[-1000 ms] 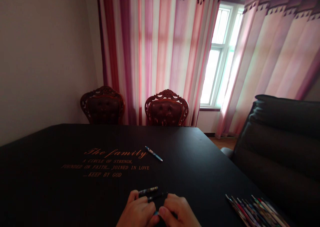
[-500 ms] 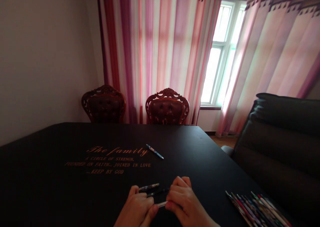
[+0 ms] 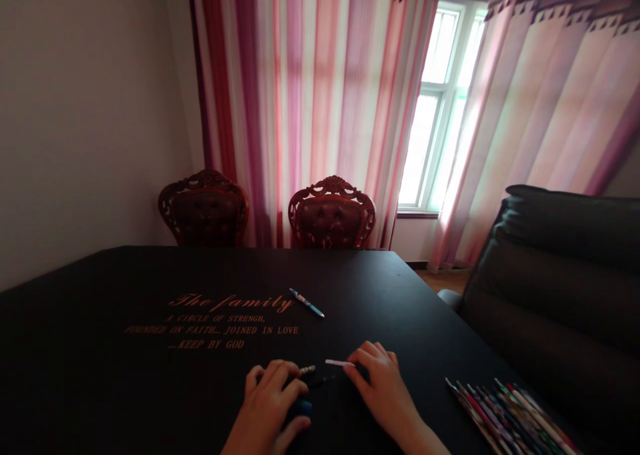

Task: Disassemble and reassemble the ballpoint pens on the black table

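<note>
My right hand pinches a thin whitish-pink stick between thumb and fingers, its free end pointing left above the table. My left hand hovers low over the tabletop with thumb and forefinger apart. Its other fingertips reach a patterned pen barrel, mostly covered by the hand. A blue object shows between the left thumb and forefinger; its kind cannot be made out. Between the hands lies a thin dark pen part. Farther off, a blue-and-white pen rests on the table.
The black table carries printed gold lettering. Many pens and refills lie side by side at the right edge. Two carved chairs stand behind the table, and a dark leather seat is at the right.
My hands have come apart. The right moved forward, keeping the whitish stick, while the left let go of it and opened over the patterned barrel. The blue object has come into view.
</note>
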The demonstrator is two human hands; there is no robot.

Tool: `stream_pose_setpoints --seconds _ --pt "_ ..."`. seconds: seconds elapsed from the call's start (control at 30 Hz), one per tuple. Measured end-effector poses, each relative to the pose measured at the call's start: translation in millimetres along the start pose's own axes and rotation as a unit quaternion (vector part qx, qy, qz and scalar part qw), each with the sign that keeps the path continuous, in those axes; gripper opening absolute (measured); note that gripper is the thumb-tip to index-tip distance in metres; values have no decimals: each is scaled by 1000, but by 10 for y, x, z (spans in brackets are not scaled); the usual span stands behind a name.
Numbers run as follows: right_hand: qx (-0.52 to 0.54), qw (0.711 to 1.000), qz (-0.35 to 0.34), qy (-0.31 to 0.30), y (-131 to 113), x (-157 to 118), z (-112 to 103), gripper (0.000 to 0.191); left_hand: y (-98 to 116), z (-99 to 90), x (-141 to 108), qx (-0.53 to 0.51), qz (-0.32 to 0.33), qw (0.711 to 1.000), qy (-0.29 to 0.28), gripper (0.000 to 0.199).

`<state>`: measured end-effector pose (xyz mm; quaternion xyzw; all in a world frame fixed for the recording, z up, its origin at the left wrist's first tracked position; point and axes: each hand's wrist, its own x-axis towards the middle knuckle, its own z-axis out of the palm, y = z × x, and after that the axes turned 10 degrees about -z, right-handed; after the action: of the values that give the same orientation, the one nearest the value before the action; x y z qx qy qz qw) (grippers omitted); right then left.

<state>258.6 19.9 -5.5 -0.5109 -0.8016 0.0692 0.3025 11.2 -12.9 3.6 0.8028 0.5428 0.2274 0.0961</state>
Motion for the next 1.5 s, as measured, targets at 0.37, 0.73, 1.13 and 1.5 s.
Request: stream_pose_setpoints --seconds 0.37,0.73,1.13,1.5 --pt "21 1000 8 17 174 -17 -28 18 -416 -23 78 3 -99 989 110 20" --pt "16 1000 14 -22 137 24 32 12 -23 11 30 18 18 1000 11 35" --pt "121 991 -6 57 -9 27 19 13 59 11 45 -19 2 1000 14 31" --pt "130 990 -21 43 -157 -18 15 13 43 5 34 -18 -11 1000 16 30"
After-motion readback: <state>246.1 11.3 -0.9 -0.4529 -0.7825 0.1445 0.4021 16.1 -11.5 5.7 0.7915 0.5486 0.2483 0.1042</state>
